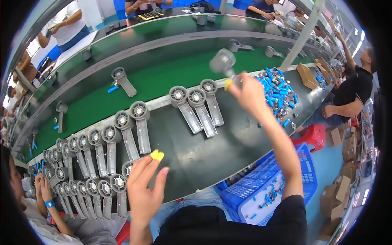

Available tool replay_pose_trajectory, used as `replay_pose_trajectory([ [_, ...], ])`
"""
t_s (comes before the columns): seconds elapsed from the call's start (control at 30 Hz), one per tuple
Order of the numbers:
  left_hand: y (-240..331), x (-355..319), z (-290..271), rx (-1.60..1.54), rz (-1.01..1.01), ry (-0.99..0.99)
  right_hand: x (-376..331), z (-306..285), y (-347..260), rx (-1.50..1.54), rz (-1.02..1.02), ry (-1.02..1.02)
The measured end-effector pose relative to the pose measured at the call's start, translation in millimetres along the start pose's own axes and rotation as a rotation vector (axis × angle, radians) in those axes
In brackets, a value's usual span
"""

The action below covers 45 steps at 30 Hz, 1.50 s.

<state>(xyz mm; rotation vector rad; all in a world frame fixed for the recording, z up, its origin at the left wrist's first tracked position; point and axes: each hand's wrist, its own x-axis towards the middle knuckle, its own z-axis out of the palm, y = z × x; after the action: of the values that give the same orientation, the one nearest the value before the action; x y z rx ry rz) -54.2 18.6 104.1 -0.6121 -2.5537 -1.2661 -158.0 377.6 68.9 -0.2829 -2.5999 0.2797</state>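
Note:
My right hand [251,96] grips a grey handheld fan housing [223,61] by its handle and holds it up over the bench's far edge; the round head is smeared by motion. Low over the near side of the bench, my left hand [146,190] has its fingers apart and holds nothing. A yellow covering is on a fingertip of each hand. Three fan housings [197,96] with open handles lie between my hands. To the left, many more fan housings [110,134] lie in rows, the nearest beside my left hand.
Blue cylindrical cells with wires [277,92] are heaped to the right. A green conveyor belt [163,71] carrying scattered housings runs beyond the bench. A blue crate [304,171] stands below right, near a red stool [316,136]. Co-workers sit left and right; a metal post [302,36] rises far right.

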Motion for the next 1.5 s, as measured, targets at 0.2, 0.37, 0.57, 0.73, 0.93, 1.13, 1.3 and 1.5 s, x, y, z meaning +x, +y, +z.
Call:
replay_pose_trajectory([
  [0.2, -9.6, -21.2, 87.1, -0.116, -0.036, 0.131, -190.2, -52.5, -103.8, 0.281, -0.205, -0.318],
  [0.37, -34.6, -39.0, 90.9, -0.242, -0.149, -0.029, -179.2, -50.7, -46.6, 0.341, 0.117, -0.22],
  [0.57, -41.3, -44.8, 104.0, -0.276, -0.055, -0.123, -102.3, -29.9, 101.7, -0.029, 0.072, 0.31],
  [0.73, -50.0, -48.0, 106.0, -0.272, -0.041, -0.082, -81.1, -26.9, 116.6, -0.116, 0.036, 0.022],
  [0.93, -63.4, -50.7, 106.1, -0.288, 0.056, -0.002, -77.1, -49.1, 91.0, 0.487, 0.281, 0.12],
  [1.13, -59.8, -46.9, 104.5, -0.317, 0.007, -0.03, -93.6, -46.5, 79.7, 0.459, 0.404, -0.174],
  [1.3, -58.8, -48.0, 103.6, -0.331, -0.008, -0.03, -94.8, -55.9, 75.9, 1.048, 0.518, -0.065],
  [1.5, -61.3, -48.8, 106.1, -0.386, -0.028, -0.023, -90.0, -53.4, 76.2, 0.742, 0.438, -0.123],
])
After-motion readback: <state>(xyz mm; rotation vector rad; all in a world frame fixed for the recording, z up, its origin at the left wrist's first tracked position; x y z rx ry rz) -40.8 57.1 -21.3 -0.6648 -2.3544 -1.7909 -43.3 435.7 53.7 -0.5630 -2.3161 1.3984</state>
